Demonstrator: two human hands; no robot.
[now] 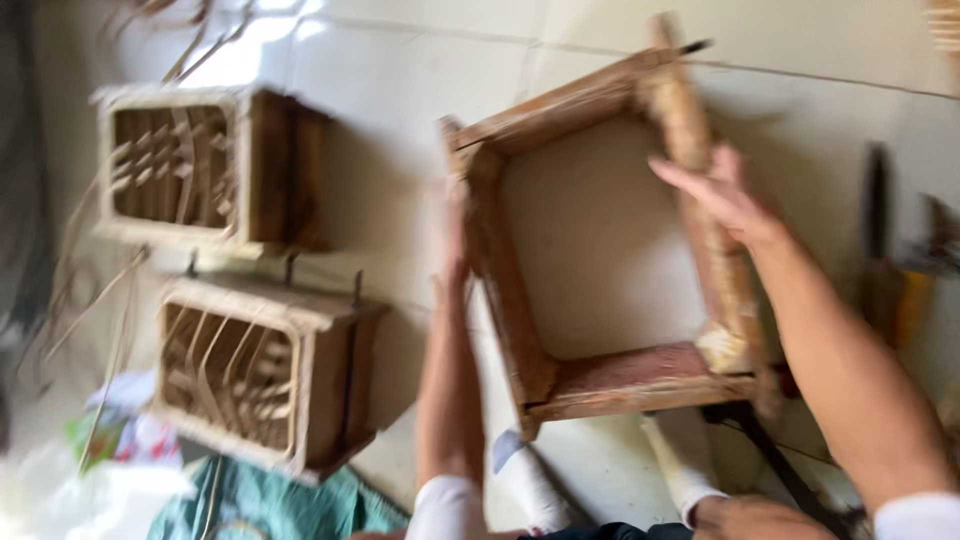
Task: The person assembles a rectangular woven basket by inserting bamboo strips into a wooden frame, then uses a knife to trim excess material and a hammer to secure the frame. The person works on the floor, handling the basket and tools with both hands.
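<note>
Hands on a square wooden frame (600, 240) here, the kind with an open middle so the pale tiled floor (420, 60) shows straight through it. Left hand (452, 240) is clamped around the frame's left rail, fingers wrapped over the edge. Right hand (722, 195) lies flat on the right rail with fingers stretched out and together, pressing on it more than gripping. Frame sits mid-scene, tilted, held just above the person's white-socked feet (690, 460). Off to the left, well apart from it, two more wooden boxes with woven strips inside: one far (200, 170), one near (265, 370). Teal cloth (270, 505) lies under the near one. Everything's pretty motion-blurred. Some dark tool (880, 260) lies at the right edge, can't tell what.
</note>
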